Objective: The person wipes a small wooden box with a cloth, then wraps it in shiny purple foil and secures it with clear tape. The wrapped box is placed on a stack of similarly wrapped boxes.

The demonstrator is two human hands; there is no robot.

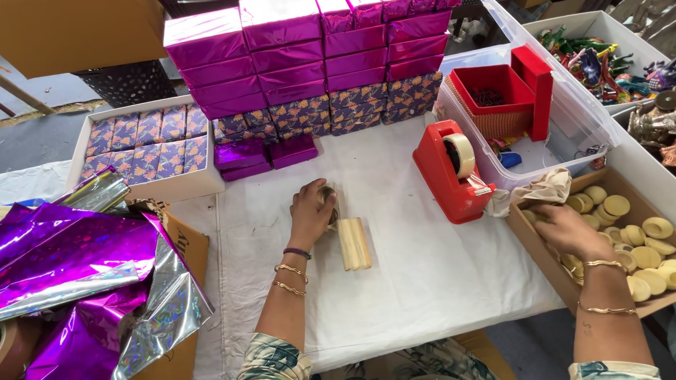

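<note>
Your left hand point(309, 213) rests on the white surface point(416, 270), fingers curled over a small round wooden piece point(326, 198) that is mostly hidden beneath them, so you cannot tell its shape fully. Just right of that hand lies a bundle of pale wooden sticks point(353, 243), flat on the surface, its long axis running near to far with a slight tilt. Your right hand point(572, 230) is down in the cardboard tray point(534, 243) at the right edge, fingers bent among the round wooden discs point(647, 254); whether it pinches one cannot be told. Left of the tray and beyond it stands a red tape dispenser point(451, 175), with a clear plastic bin point(575, 122) behind it. Stacked magenta foil-wrapped boxes point(310, 45) line the far side. Crumpled purple foil sheets point(71, 259) lie at the near left.
</note>
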